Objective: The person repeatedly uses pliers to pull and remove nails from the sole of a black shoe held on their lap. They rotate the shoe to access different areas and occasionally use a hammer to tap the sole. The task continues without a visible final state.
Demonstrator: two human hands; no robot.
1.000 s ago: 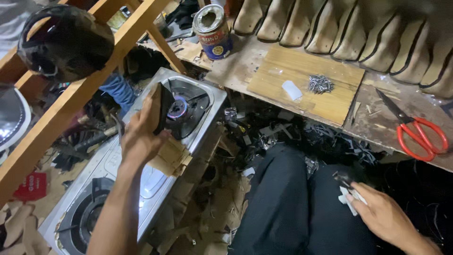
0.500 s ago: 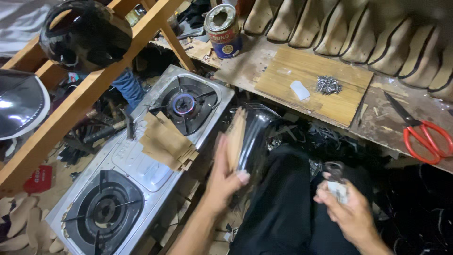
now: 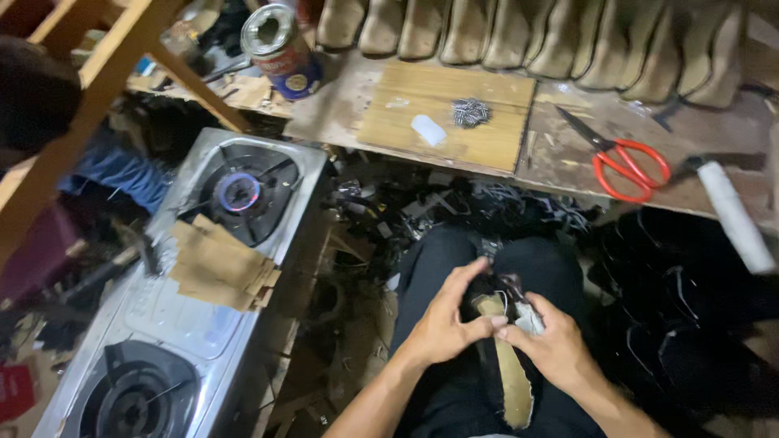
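Hands are met over the lap, both closed on a shoe last that carries a tan insole on its upturned bottom and dark upper material around its top end. The last lies on the black trousers, its long axis running from the hands down toward the wearer, slightly tilted to the right. The left hand is wrapped round the upper end from the left, thumb and forefinger pinched at the insole's edge; the right hand is clamped on from the right, with a small pale object pressed under its thumb, its kind not to be told. Both grips are touching the last, so neither hand is nearer; the fingertips are nearly met above the insole. Wrists are bent inward, forearms converging from below. To the left a two-burner gas stove is seen, the far burner lit, cardboard pieces laid on its middle. On the tabletop ahead lie red-handled scissors, a heap of small nails and an open tin can.
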